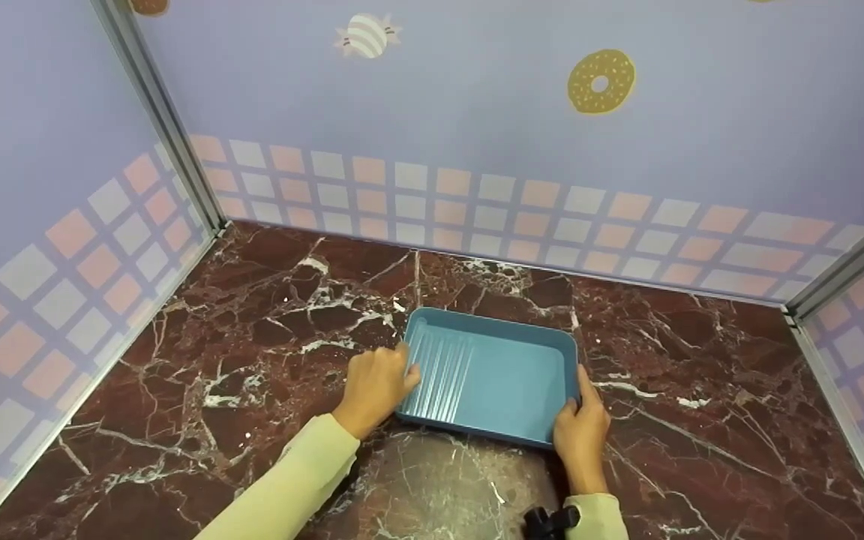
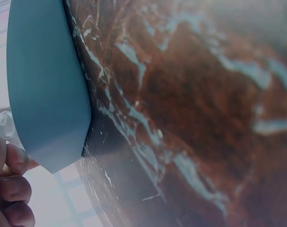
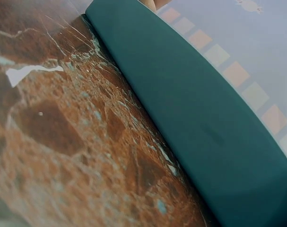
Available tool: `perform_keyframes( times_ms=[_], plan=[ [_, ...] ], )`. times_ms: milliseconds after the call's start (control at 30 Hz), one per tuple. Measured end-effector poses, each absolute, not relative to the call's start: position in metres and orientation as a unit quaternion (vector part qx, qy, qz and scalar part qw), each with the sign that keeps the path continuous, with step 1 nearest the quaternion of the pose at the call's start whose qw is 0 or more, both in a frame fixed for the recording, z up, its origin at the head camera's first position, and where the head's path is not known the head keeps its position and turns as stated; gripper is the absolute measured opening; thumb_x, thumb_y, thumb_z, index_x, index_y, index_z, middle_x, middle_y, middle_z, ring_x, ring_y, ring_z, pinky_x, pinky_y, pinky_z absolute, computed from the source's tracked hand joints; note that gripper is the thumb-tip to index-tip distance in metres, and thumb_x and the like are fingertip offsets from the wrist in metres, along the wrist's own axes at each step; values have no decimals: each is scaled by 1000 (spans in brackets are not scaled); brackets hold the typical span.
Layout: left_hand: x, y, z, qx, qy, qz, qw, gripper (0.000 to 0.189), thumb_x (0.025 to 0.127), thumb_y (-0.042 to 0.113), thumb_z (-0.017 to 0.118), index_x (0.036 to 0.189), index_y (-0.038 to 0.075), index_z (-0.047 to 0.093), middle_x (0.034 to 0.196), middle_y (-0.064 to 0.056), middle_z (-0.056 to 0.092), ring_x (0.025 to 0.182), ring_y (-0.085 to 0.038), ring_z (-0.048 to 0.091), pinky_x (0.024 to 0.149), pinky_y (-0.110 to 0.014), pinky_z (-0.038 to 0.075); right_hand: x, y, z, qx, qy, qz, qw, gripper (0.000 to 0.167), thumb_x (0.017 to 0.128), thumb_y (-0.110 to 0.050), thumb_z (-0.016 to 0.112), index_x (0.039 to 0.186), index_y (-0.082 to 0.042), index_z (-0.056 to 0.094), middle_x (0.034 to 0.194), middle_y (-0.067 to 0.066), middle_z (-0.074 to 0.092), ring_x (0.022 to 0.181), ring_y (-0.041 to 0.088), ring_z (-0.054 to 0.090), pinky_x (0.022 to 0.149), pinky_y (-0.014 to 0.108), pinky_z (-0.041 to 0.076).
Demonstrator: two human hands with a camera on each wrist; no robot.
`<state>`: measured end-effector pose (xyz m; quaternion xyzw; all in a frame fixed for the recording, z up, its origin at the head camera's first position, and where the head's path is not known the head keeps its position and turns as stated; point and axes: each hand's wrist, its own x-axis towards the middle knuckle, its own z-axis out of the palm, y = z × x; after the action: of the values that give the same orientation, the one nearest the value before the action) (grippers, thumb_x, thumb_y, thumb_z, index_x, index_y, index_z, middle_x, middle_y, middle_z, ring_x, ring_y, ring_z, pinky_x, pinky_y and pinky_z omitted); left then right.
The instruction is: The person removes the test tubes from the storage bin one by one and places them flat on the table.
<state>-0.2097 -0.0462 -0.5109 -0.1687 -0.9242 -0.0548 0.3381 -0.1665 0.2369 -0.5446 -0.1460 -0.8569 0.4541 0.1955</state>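
A shallow blue rectangular tray (image 1: pixel 514 382) is on the dark red marble-patterned surface. Several shiny, parallel ridge-like strips (image 1: pixel 439 375) run along its left part; its right part is smooth. My left hand (image 1: pixel 377 386) holds the left edge, thumb reaching over the rim and the other fingers curled. At the right edge my right hand (image 1: pixel 582 424) grips the tray with its thumb at the rim and fingers along the outer wall. In the left wrist view, curled fingers (image 2: pixel 15 189) show beside the tray's corner, near a small clear rounded piece (image 2: pixel 5 124). The right wrist view shows the outer wall (image 3: pixel 171 99).
Lilac panels (image 1: pixel 477 90) with printed sweets and pink and white squares enclose the marble-patterned surface (image 1: pixel 274 330) at the back and both sides. Metal posts (image 1: pixel 169 127) stand at the corners. A black device (image 1: pixel 550 521) is at the right wrist.
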Motion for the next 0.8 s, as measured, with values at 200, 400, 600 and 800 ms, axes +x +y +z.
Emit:
perform_keyframes(
  times_ms=[200, 400, 600, 800],
  plan=[
    [-212, -47, -513, -170, -927, -64, 329, 27, 70, 23, 76, 63, 10, 54, 41, -2, 49, 37, -13, 31, 34, -30, 30, -167, 236, -544, -147, -855, 459, 191, 55, 90, 11, 41, 144, -2, 43, 144, 27, 44, 135, 43, 40, 108, 54, 35],
    [-214, -48, -511, -174, -927, -85, 323, 26, 71, 20, 74, 62, 10, 53, 41, -1, 46, 41, -11, 25, 34, -30, 27, -167, 236, -545, -151, -855, 458, 191, 56, 90, 11, 41, 144, -3, 43, 144, 27, 44, 135, 43, 40, 109, 53, 34],
    [-217, -51, -510, -173, -928, -93, 316, 28, 72, 19, 73, 58, 11, 50, 41, 1, 43, 41, -10, 23, 35, -26, 23, -167, 237, -545, -151, -856, 456, 189, 55, 90, 10, 41, 144, -3, 43, 144, 27, 44, 135, 43, 40, 109, 53, 34],
    [-219, -53, -508, -165, -929, -93, 317, 28, 72, 21, 75, 59, 10, 53, 42, -3, 49, 39, -12, 28, 34, -29, 27, -167, 237, -545, -150, -858, 455, 185, 55, 91, 10, 40, 144, -3, 42, 145, 28, 43, 135, 44, 40, 107, 55, 36]
  ],
)
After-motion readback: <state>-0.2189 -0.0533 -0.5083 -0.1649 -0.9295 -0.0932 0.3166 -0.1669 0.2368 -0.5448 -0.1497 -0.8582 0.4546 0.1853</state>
